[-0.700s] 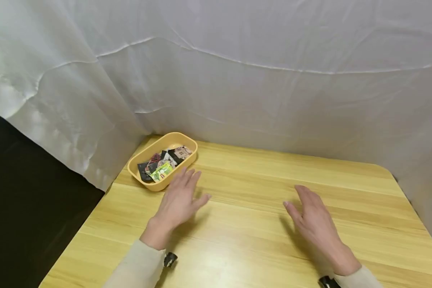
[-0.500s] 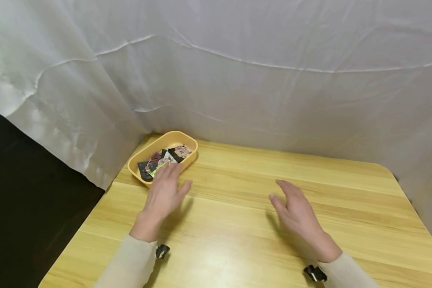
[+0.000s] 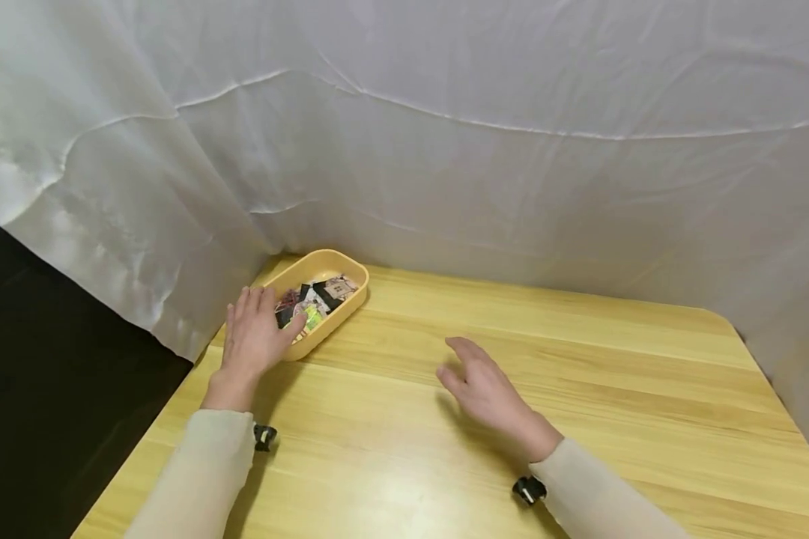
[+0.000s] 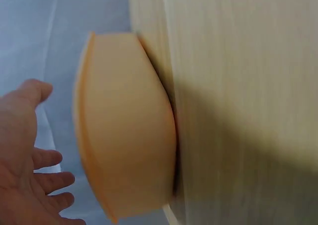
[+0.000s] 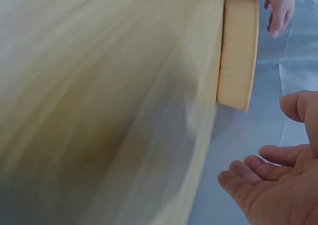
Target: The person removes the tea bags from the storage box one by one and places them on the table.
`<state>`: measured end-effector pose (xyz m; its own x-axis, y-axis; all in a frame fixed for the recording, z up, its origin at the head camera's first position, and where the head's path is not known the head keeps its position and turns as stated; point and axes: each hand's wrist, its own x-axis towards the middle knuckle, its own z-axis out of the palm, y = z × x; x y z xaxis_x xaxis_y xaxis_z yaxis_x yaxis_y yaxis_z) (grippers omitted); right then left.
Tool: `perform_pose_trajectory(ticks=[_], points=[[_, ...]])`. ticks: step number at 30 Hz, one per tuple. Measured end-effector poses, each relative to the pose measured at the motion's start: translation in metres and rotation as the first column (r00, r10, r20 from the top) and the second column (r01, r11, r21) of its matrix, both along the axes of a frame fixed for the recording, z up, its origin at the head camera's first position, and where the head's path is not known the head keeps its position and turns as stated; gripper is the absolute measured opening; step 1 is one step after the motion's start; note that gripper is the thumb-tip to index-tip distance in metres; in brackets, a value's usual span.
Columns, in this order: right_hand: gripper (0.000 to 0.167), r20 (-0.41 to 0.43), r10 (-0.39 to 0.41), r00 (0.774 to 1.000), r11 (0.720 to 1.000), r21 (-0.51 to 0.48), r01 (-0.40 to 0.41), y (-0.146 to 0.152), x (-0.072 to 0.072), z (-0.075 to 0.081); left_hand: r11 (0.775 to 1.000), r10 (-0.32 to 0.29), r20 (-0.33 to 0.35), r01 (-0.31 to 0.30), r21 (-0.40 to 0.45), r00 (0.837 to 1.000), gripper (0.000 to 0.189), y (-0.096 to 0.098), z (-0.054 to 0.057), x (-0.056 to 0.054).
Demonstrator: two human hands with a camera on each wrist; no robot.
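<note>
A yellow-orange plastic basket [image 3: 330, 323] with rounded corners stands at the table's back left. Several small packets [image 3: 323, 293] lie inside it, mostly black and patterned, one of them bright green. My left hand [image 3: 252, 335] hovers at the basket's near left end, fingers spread and nothing in them; it covers that end in the head view. In the left wrist view the fingers [image 4: 52, 181] are apart from the basket's rim [image 4: 82, 115]. Over the middle of the table, right of the basket, is my right hand [image 3: 488, 393], fingers relaxed and holding nothing.
The wood-grain table [image 3: 647, 389] reaches back to a pale grey curtain [image 3: 512, 187] hanging behind it and along the left. A dark area [image 3: 54, 389] lies beyond the table's left edge. Each wrist carries a small black device [image 3: 529, 490].
My left hand has moved left, from the basket's near right side to its near left end. My right hand has also travelled left across the table. The basket stays put.
</note>
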<state>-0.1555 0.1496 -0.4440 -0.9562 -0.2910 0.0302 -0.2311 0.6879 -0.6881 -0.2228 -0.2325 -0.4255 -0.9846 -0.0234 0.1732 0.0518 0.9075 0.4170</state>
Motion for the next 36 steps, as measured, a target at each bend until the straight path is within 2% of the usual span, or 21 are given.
perform_pose_trajectory(ticks=[4, 9, 19, 28, 36], points=[[0.066, 0.053, 0.009, 0.999, 1.000, -0.015, -0.008, -0.009, -0.001, -0.005, 0.999, 0.014, 0.072, -0.011, -0.035, 0.997, 0.095, -0.010, -0.006, -0.010], [0.067, 0.091, 0.009, 0.996, 1.000, -0.027, -0.006, -0.017, 0.002, -0.011, 0.999, 0.015, 0.148, -0.010, -0.032, 0.989, 0.105, -0.016, -0.014, -0.016], [0.067, 0.117, -0.013, 0.993, 0.999, -0.051, 0.019, -0.024, 0.007, -0.015, 0.999, 0.003, 0.180, 0.002, -0.032, 0.984, 0.112, -0.019, -0.019, -0.022], [0.067, 0.109, -0.022, 0.994, 0.998, -0.058, 0.028, -0.027, 0.007, -0.013, 0.995, -0.067, 0.183, 0.080, -0.062, 0.981, 0.110, -0.004, -0.016, -0.017], [0.067, 0.101, -0.046, 0.994, 0.997, -0.051, 0.051, -0.024, 0.008, -0.013, 0.992, -0.106, 0.166, 0.115, -0.046, 0.980, 0.107, 0.025, -0.017, -0.010]])
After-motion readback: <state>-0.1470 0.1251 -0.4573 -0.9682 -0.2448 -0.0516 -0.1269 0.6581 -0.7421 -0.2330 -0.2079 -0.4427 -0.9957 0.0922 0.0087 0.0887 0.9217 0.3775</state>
